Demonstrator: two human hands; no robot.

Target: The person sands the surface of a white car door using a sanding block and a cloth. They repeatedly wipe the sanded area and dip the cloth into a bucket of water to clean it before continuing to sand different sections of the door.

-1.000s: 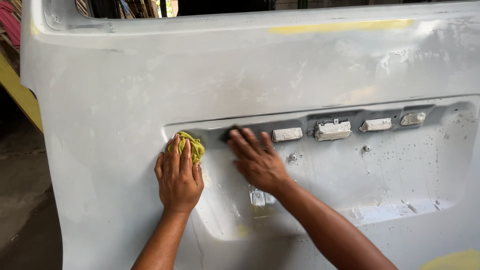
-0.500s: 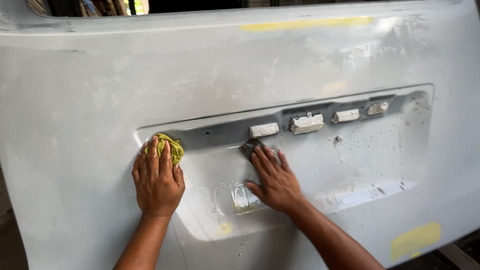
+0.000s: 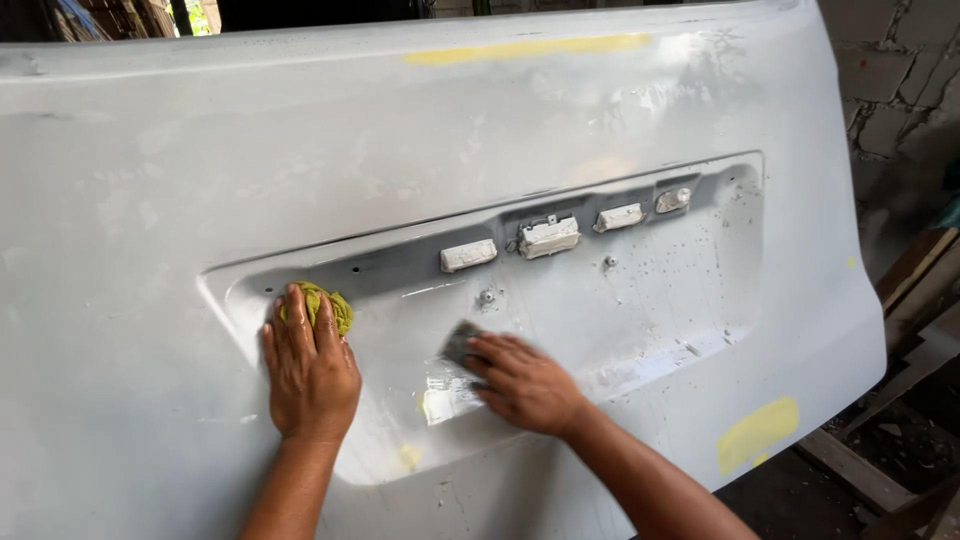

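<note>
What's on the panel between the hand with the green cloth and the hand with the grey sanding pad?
In the head view, only bare primed grey recessed panel lies between the left hand on the green cloth and the right hand on the grey sanding pad.

Grey primed panel [image 3: 300, 170], green rag [image 3: 333, 305] atop

1. The wide upper face of the grey-primed car body panel [image 3: 300, 180] is left bare, so free passage is offered there.
2. The top wall of the shallow rectangular recess [image 3: 640, 290] is lined by four small white-painted fittings [image 3: 547, 236], by which sliding along that edge is blocked.
3. The recess floor towards its right end is kept open, interrupted only by small bolt heads [image 3: 606, 262].
4. The lower left of the recess is taken up by the left hand [image 3: 310, 375] on a wadded yellow-green rag [image 3: 335, 305] and the right hand [image 3: 525, 385] on a small grey sanding pad [image 3: 460, 343].
</note>
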